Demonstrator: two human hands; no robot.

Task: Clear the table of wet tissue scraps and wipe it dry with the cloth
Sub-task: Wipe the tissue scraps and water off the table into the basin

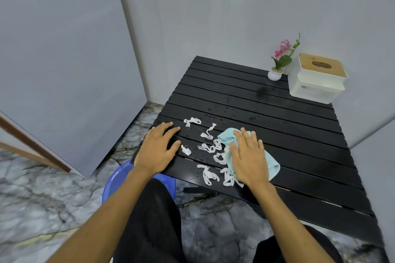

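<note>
Several wet tissue scraps (208,151) lie strewn on the near left part of the black slatted counter (277,134), between my two hands. My right hand (249,159) lies flat, fingers extended and slightly spread, pressing the light blue cloth (272,165) onto the slats; it pins the cloth under the palm and does not pinch it. The cloth's left edge touches the nearest scraps. My left hand (159,148) rests open and empty, palm down, at the counter's left edge, just beside one small scrap (186,150). A blue basin (116,179) stands on the floor below that edge, partly hidden by my left forearm. Water droplets bead on the slats beyond the scraps.

I judge the step in hand to be sweeping the scraps leftward with the cloth, off the edge, where the basin is a likely catch. To do it well, I keep the palm flat and pressure even, so the soggy strips roll ahead of the cloth instead of smearing or slipping into the gaps between slats. The outlying scraps near the far left need gathering into the same pass. A potted flower (277,64) and tissue box (318,79) stand well apart at the far corner.
</note>
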